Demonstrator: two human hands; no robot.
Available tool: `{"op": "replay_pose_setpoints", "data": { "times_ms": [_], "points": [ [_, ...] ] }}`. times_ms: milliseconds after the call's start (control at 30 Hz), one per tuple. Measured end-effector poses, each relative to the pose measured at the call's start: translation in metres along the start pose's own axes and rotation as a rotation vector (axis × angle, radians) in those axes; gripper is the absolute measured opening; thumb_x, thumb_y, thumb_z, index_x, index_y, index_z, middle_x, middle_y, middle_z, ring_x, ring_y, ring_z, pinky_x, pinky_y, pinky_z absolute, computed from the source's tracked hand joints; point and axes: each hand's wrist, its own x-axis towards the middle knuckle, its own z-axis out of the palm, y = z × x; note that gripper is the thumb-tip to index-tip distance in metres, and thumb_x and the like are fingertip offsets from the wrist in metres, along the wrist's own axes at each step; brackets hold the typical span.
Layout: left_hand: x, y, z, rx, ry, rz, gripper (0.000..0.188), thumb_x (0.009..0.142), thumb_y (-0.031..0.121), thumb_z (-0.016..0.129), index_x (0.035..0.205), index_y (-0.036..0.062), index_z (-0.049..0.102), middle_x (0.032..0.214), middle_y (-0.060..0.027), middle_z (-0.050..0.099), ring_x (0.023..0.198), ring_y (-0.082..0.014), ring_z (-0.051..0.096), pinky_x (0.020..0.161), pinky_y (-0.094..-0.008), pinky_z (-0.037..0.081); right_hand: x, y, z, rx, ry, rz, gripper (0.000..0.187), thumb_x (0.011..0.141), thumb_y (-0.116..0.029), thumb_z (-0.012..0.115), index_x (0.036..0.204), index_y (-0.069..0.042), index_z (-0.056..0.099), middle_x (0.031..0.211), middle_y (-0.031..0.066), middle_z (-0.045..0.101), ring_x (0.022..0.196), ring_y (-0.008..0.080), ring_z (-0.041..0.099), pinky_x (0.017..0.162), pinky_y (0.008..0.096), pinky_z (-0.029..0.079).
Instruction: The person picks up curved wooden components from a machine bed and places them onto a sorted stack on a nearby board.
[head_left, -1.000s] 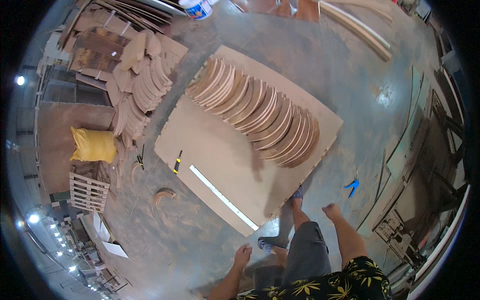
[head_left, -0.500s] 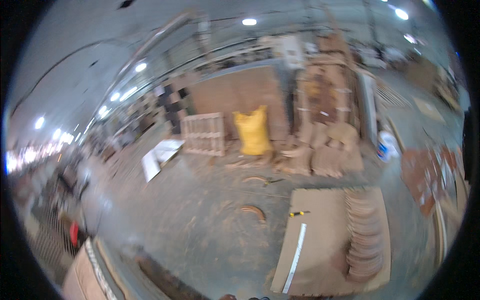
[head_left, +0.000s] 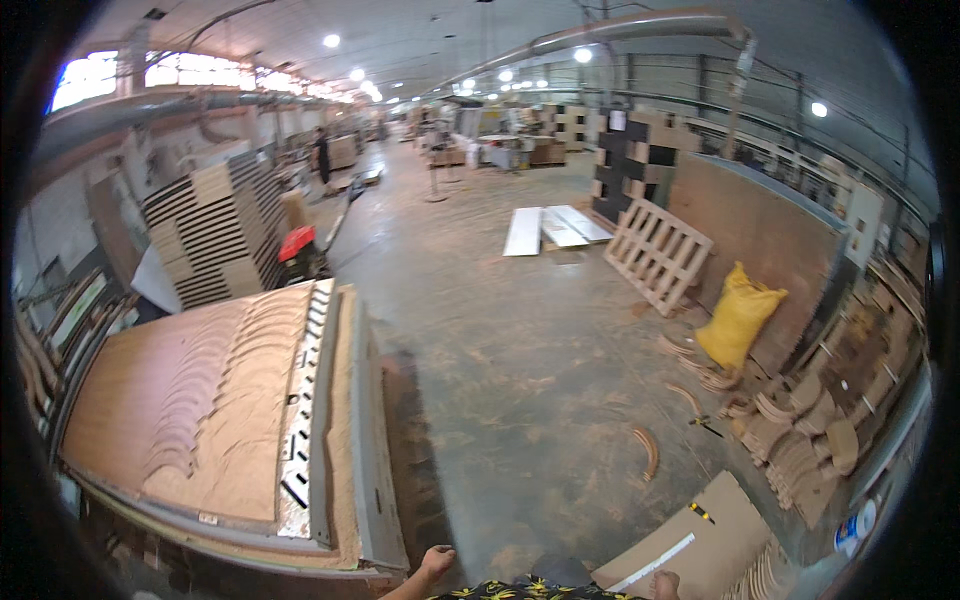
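While held low, left hand (head_left: 437, 560): fingers curled in, nothing seen in grip; just right of the bench (head_left: 380, 500), any touch hard to tell.
Right hand (head_left: 664, 585): at the lower edge of view, over the brown sheet (head_left: 725, 535); nothing visible in grip, cannot tell whether wide or narrow.
Brown sheet: flat on the floor (head_left: 500, 420), below and ahead of the right hand; could slide on the dusty surface if stepped on near the rim.
White strip (head_left: 655, 560): lying on the sheet, just left of and beyond the right hand; apparently loose, so easily knocked askew by a brush in passing.
Yellow-and-black tool (head_left: 702, 512): on the sheet, ahead of the right hand; possibly a cut if gripped at the wrong end, details too small to tell.
Curved pieces (head_left: 762, 578): in a row on the sheet, right of the right hand, partly out of view; likely to topple if nudged at one end.
Grooved panel (head_left: 120, 390): on the bench, left of the left hand; knuckles at risk of a knock against the bench edge if swung carelessly.
Curved offcut (head_left: 648, 452): on the floor, well beyond both hands; a tripping risk if overlooked.
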Motion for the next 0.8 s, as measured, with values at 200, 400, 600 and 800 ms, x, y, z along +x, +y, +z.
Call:
{"op": "replay_pose_setpoints", "data": {
  "times_ms": [200,400,600,800],
  "points": [
    [0.028,0.005,-0.012,-0.061,0.093,-0.083,0.046,0.086,0.03,0.067,0.121,0.0,0.067,0.098,-0.0116,0.072,0.082,-0.0155,0.066,0.075,-0.0298,0.053,0.051,-0.103,0.121,-0.164,-0.254,-0.101,0.019,0.093,-0.022,0.057,0.093,-0.003,0.063,0.071,0.0081,0.06,0.061,0.0215,0.055,0.054,0.0392,0.042],
    [0.121,0.111,-0.025,0.067,0.291,0.268,0.05,0.085,0.031,0.068,0.123,-0.0004,0.064,0.11,-0.0194,0.07,0.103,-0.0295,0.068,0.091,-0.0373,0.052,0.095,-0.181,0.247,-0.507,-0.497,-0.006,0.017,0.093,-0.019,0.056,0.095,-0.003,0.062,0.071,0.0066,0.058,0.058,0.0191,0.053,0.051,0.0371,0.041],
    [0.159,0.266,-0.089,0.002,0.406,0.411,0.049,0.084,0.025,0.064,0.126,0.0007,0.06,0.115,-0.0202,0.068,0.106,-0.0307,0.066,0.092,-0.0384,0.051,0.134,-0.276,0.363,-0.813,-0.604,0.093,0.014,0.093,-0.016,0.055,0.096,-0.004,0.061,0.072,0.0051,0.057,0.055,0.0167,0.051,0.048,0.0349,0.039],
    [0.162,0.336,-0.196,-0.039,0.853,0.315,0.038,0.087,0.027,0.061,0.122,0.0118,0.064,0.105,-0.0129,0.071,0.097,-0.0297,0.068,0.085,-0.0403,0.054,0.165,-0.406,0.486,-0.812,-0.471,0.028,0.012,0.093,-0.013,0.054,0.098,-0.004,0.06,0.072,0.0036,0.056,0.052,0.0142,0.048,0.045,0.0328,0.037]
  ]
}}
